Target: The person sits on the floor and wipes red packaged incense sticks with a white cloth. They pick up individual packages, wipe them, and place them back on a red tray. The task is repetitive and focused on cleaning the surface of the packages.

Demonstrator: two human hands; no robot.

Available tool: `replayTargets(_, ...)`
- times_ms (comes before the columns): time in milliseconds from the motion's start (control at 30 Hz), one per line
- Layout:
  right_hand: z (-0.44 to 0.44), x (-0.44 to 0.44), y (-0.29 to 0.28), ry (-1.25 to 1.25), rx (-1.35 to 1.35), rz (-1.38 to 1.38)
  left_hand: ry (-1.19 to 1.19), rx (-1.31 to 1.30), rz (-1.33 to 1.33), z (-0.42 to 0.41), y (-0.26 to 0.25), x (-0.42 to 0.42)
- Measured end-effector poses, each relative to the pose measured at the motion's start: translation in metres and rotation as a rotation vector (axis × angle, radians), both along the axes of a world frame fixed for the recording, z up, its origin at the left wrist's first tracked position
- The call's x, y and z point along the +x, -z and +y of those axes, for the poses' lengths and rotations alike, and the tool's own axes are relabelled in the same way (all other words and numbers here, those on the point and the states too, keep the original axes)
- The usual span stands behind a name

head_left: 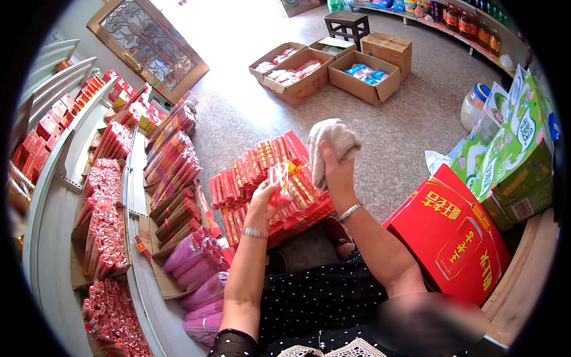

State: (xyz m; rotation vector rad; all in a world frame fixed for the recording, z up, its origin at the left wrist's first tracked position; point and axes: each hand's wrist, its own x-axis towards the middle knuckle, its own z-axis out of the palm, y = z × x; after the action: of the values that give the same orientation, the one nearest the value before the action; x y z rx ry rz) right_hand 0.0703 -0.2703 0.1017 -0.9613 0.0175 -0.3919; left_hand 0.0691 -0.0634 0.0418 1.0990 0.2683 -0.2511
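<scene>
My left hand [262, 203] grips a clear-wrapped red packet [282, 189] with white strips at its upper end. It is above a pile of red packets with gold writing [254, 165], likely candles, which partly hides behind my wrist. A folded, pale, ribbed cloth [334, 140] is bunched in my right hand [337, 175], raised to the right of the packet and apart from it. Beneath the pile shows a red carton [296, 225].
Shelves [136, 250] of bundled red and pink sticks rise at my left. A large red drink carton [450, 236] and green cartons [513, 151] stand at my right. Open cardboard boxes [294, 91] of packets and a dark stool [347, 22] are farther off on the floor.
</scene>
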Motion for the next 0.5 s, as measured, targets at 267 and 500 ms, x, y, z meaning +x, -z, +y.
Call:
replayTargets(267, 0.071, -0.074, 0.017, -0.085, -1.201, -0.707, 0.030, -0.386, -0.440, 0.010, -0.020, -0.062)
replayTargets(500, 0.057, -0.026, 0.017, 0.147, -1.069, -0.457, -0.045, -0.055, -0.257, -0.029, -0.040, -0.089)
